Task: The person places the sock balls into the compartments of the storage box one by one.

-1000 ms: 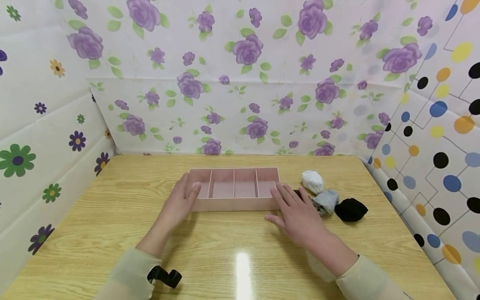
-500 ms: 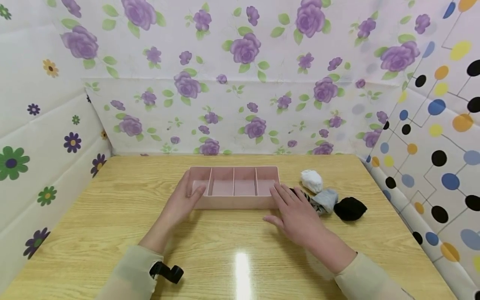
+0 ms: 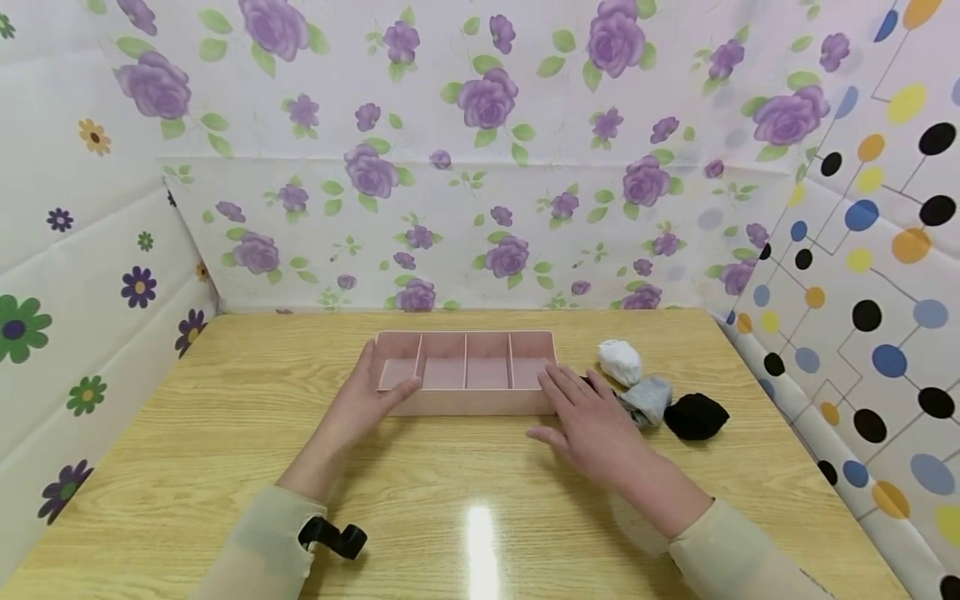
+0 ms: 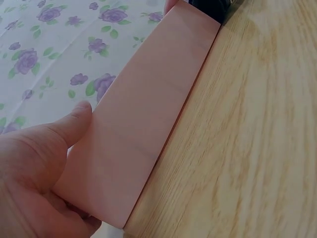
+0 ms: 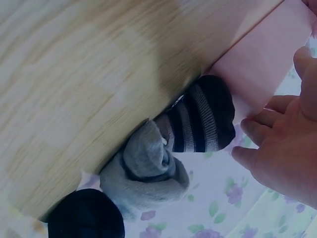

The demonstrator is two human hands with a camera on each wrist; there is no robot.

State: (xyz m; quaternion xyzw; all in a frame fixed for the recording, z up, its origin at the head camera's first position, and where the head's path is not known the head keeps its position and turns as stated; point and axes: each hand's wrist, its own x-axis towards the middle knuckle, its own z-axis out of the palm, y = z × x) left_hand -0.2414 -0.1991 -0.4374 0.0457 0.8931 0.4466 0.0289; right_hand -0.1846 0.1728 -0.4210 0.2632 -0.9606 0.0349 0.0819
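A pink storage box [image 3: 472,403] with several open compartments in a row sits on the table. My left hand [image 3: 362,398] grips its left end, thumb over the front rim and fingers round the end wall. In the left wrist view that thumb lies at the rim of the box's long side [image 4: 133,114]. At the other end, my right hand [image 3: 596,429] has its fingers extended, fingertips right at the box's right corner. A rolled striped black-and-grey sock [image 5: 198,116] lies against the box's right end, mostly hidden by the right hand in the head view.
Right of the box lie a rolled grey sock [image 3: 651,398], a white one [image 3: 619,362] and a black one [image 3: 697,417]. The wooden table [image 3: 420,517] ends at a floral sheet [image 3: 480,208] behind, with patterned sheets along both sides.
My left thumb has slid rightward along the box's front rim. The box has shifted very slightly away from me. My right hand stays at its right end.
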